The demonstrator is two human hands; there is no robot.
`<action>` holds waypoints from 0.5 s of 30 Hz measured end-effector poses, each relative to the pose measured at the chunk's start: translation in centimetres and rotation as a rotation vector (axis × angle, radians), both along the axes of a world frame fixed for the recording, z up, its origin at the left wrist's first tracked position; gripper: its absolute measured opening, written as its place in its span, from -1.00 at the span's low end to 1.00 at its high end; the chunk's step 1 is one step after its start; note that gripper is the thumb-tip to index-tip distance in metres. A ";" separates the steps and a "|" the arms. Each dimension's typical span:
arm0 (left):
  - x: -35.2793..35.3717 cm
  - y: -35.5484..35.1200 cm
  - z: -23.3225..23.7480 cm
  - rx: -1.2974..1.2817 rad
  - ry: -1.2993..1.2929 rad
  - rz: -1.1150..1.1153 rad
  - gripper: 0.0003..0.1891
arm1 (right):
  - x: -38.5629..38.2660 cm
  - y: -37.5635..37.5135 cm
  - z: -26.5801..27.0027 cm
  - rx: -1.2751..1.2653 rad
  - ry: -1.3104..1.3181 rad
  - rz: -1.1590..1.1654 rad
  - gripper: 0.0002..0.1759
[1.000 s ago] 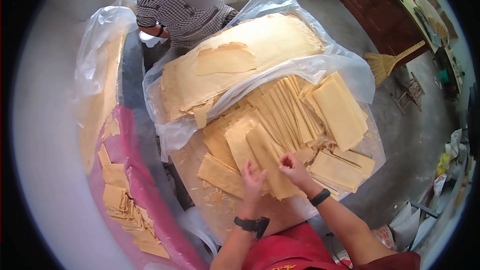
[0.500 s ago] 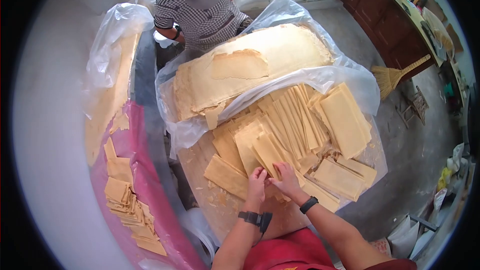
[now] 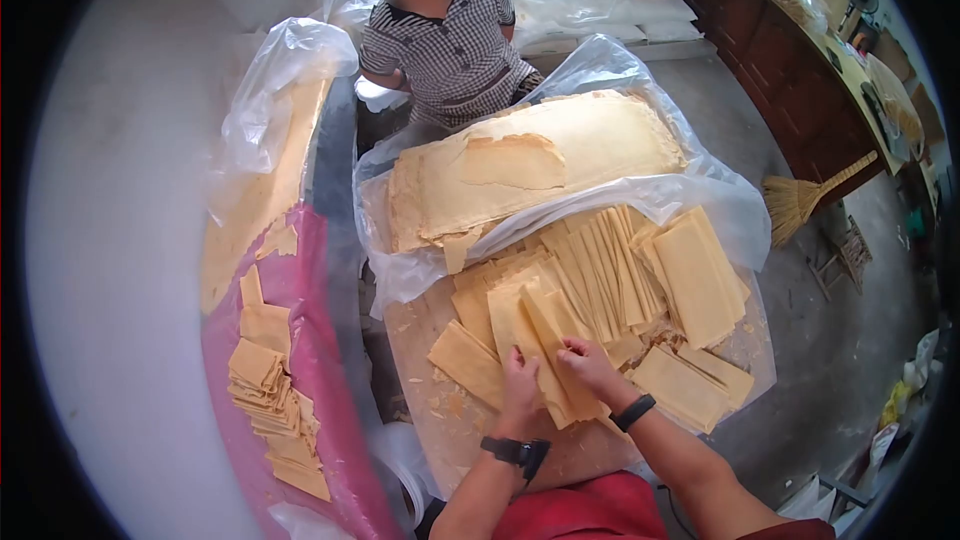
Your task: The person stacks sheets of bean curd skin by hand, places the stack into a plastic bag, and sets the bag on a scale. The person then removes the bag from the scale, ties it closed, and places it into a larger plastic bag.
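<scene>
A thin, tan folded sheet (image 3: 550,377), resembling dried bean curd skin, lies partly opened on the near side of the pile. My left hand (image 3: 521,385) pinches its left side, fingertips curled at the edge. With fingers closed, my right hand (image 3: 590,365) grips the raised flap on the right. More folded strips (image 3: 603,270) stand in a leaning row just beyond my hands. A thick stack (image 3: 700,275) is to the right of the row, and flat folded pieces (image 3: 680,385) lie beside my right wrist. Another folded piece (image 3: 465,362) rests left of my left hand.
Large stacked sheets (image 3: 600,140) in clear plastic (image 3: 720,205) cover the table's far side. A person in a checked shirt (image 3: 445,50) is behind them. On the left, folded pieces (image 3: 270,400) lie on pink plastic (image 3: 325,440). A broom (image 3: 800,205) leans at the right.
My hands have moved slightly apart, and the folded sheet between them now spreads wider, its right flap lifted. The whole view has shifted, and the person opposite has raised their head.
</scene>
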State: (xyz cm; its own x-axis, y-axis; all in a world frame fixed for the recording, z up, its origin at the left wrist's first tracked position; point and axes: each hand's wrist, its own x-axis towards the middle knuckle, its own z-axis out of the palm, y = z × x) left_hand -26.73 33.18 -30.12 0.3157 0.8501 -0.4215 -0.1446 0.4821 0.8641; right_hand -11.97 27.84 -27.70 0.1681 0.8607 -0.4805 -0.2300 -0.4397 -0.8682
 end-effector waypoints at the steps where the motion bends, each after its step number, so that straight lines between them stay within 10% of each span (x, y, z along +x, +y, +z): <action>1: -0.3 0.2 0.7 -0.010 0.001 -0.002 -0.72 | 0.7 -0.1 0.4 -0.050 0.062 -0.003 -0.69; 15: -6.8 2.4 4.4 -0.240 -0.040 0.065 -0.76 | 2.0 -1.8 0.3 -0.039 0.347 -0.171 -0.72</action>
